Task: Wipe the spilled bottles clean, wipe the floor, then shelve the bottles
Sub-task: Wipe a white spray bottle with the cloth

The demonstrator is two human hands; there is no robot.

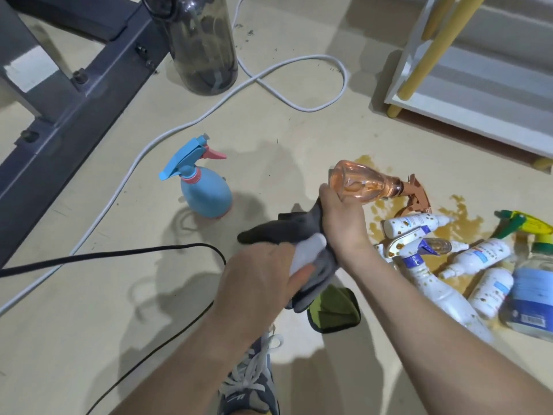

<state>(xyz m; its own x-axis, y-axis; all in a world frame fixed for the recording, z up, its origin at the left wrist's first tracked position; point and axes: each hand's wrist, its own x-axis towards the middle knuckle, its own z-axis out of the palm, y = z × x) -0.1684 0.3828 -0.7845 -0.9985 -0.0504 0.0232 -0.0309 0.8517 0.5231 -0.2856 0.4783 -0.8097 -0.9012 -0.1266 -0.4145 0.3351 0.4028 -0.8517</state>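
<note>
My right hand [341,218] grips the base of a clear pink spray bottle [363,184], held tilted above the floor with its copper trigger head pointing right. My left hand [263,275] holds a bunched grey cloth [302,226] with a white patch in it, pressed against my right wrist. The cloth runs up under my right palm towards the bottle. Several white bottles [410,224] flecked with brown lie on the floor at the right in a brown spill [457,223]. A blue spray bottle [206,194] stands upright to the left, outside the spill.
A white shelf unit [466,115] with yellow legs stands at the top right. A green cloth [332,310] lies by my shoe [251,384]. A white cable [209,110] and a black cable [119,254] cross the floor. A dark jug [203,46] and grey metal frame [74,109] stand upper left.
</note>
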